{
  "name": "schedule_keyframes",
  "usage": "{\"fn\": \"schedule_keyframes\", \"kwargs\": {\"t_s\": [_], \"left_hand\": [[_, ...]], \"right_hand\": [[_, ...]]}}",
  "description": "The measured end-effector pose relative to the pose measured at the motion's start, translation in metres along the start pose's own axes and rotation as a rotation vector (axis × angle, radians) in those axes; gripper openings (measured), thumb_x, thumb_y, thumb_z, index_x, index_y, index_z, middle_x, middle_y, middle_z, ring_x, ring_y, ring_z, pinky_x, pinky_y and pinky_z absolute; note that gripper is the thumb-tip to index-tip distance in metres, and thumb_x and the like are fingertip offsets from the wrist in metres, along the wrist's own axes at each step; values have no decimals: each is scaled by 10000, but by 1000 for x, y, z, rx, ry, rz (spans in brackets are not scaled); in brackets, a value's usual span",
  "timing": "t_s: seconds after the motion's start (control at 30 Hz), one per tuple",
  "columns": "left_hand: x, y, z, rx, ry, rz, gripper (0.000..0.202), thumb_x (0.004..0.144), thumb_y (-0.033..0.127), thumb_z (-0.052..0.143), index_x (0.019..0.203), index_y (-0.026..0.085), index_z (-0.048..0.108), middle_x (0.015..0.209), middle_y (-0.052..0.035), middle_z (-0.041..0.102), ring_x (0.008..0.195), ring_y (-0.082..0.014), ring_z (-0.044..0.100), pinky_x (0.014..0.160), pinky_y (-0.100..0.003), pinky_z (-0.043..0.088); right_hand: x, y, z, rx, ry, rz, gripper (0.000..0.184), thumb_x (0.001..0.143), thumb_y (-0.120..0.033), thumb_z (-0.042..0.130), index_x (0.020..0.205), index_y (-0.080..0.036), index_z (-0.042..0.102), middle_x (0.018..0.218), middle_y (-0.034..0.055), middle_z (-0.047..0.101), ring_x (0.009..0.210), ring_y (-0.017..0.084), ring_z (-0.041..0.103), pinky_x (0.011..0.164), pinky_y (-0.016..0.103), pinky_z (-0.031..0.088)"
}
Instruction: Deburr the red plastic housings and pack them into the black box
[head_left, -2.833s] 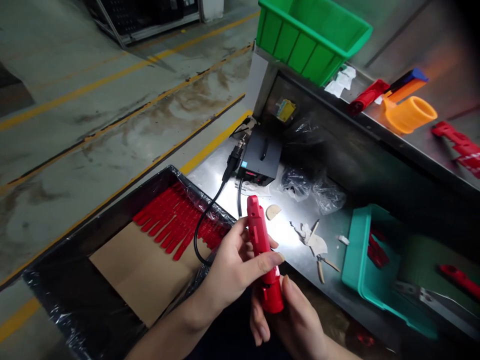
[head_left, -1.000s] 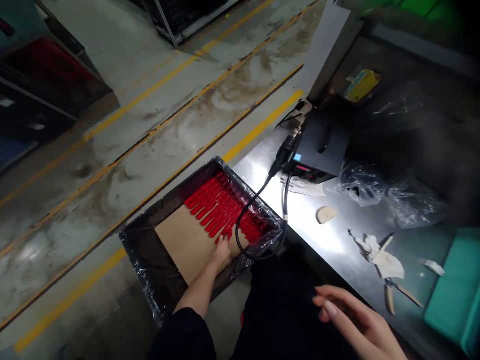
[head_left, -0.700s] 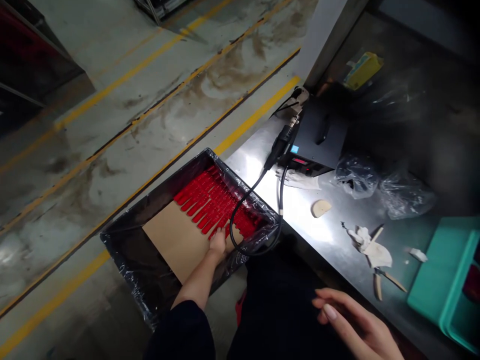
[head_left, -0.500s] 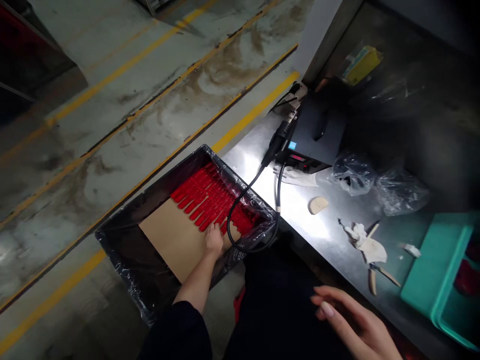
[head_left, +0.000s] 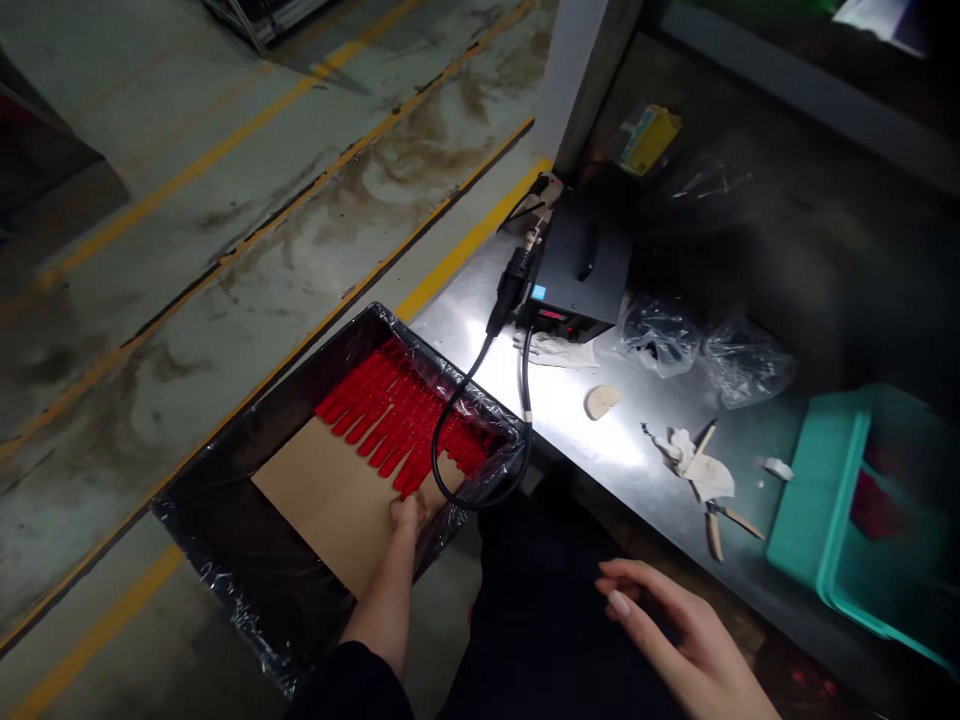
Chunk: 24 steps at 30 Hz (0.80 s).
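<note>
My left hand (head_left: 407, 512) reaches into the black plastic-lined bin (head_left: 195, 500). Its fingers are closed at the near end of a long, slim red piece (head_left: 409, 478); the fingertips are partly hidden. Several more such red pieces (head_left: 367, 400) lie side by side in rows, their rounded ends on a sheet of brown cardboard (head_left: 322, 490). My right hand (head_left: 675, 630) hovers in front of my body near the bench edge, fingers loosely bent and thumb apart, holding nothing.
A metal bench (head_left: 559, 400) carries a dark box-shaped unit with a display (head_left: 577, 270); its black cable (head_left: 439, 420) loops over the bin. Pliers (head_left: 716, 525), a cream-coloured pad (head_left: 602, 402), clear plastic bags (head_left: 746, 365) and a teal bin (head_left: 814, 500) are also there.
The view has shifted, so the bench and bin appear further left. My left hand has drawn slightly towards me over the cardboard. The right hand keeps much the same pose.
</note>
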<state>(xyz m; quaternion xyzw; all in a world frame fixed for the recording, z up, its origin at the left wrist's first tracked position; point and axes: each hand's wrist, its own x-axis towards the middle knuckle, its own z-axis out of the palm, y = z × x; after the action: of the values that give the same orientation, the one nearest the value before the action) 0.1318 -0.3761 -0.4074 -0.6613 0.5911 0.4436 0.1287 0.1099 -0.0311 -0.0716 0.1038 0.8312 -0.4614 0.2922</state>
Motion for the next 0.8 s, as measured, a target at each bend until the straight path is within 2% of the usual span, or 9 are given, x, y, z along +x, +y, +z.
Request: {"fn": "schedule_keyframes", "kwargs": {"t_s": [0.1, 0.27, 0.47, 0.57, 0.63, 0.73, 0.8], "left_hand": [[1, 9, 1, -49, -56, -66, 359, 977, 351, 653, 1283, 167, 613, 1271, -110, 649, 1058, -249, 675, 880, -455, 600], [-8, 19, -1, -107, -86, -117, 365, 977, 351, 653, 1291, 169, 610, 1282, -111, 644, 1069, -252, 672, 887, -459, 598], [-30, 35, -7, -95, -69, -73, 358, 977, 348, 653, 1283, 167, 612, 1266, -109, 650, 1050, -246, 678, 870, -448, 604], [-51, 43, -14, -59, -14, 43, 355, 978, 349, 653, 1281, 168, 614, 1261, -108, 651, 1046, -244, 679, 866, -444, 605], [-69, 49, -26, -32, 50, 156, 354, 979, 350, 651, 1280, 167, 613, 1259, -107, 652, 1043, -244, 679, 865, -443, 605], [-104, 66, -55, 24, 141, 372, 336, 973, 342, 658, 1255, 162, 626, 1266, -107, 651, 1082, -256, 667, 910, -473, 586], [-133, 85, -78, 71, 138, 547, 254, 948, 306, 691, 1146, 148, 669, 1237, -100, 673, 1132, -268, 654, 976, -510, 551]], "right_hand": [[-2, 0, -2, 27, 3, -9, 369, 952, -528, 629, 1176, -249, 720, 1038, 60, 778, 922, 202, 749, 816, 247, 613], [-3, 2, -10, 35, 8, -22, 364, 971, -526, 603, 1187, -251, 708, 1043, 58, 774, 937, 204, 743, 835, 264, 602], [-3, 6, -13, 13, -17, -9, 359, 983, -533, 580, 1186, -258, 693, 1061, 52, 768, 994, 207, 731, 865, 277, 582], [-2, 7, -14, 13, -26, -8, 356, 993, -533, 563, 1200, -268, 680, 1071, 43, 765, 1010, 202, 727, 867, 272, 578], [-1, 6, -16, 4, -28, -19, 351, 996, -531, 559, 1203, -271, 676, 1078, 39, 764, 1015, 201, 728, 874, 274, 578], [1, 4, -21, -34, -24, -56, 346, 1001, -522, 551, 1202, -268, 672, 1093, 43, 760, 1016, 205, 730, 870, 284, 587], [5, 0, -24, -66, -8, -96, 343, 1006, -513, 543, 1206, -263, 668, 1096, 49, 758, 1006, 209, 735, 855, 293, 599]]}}
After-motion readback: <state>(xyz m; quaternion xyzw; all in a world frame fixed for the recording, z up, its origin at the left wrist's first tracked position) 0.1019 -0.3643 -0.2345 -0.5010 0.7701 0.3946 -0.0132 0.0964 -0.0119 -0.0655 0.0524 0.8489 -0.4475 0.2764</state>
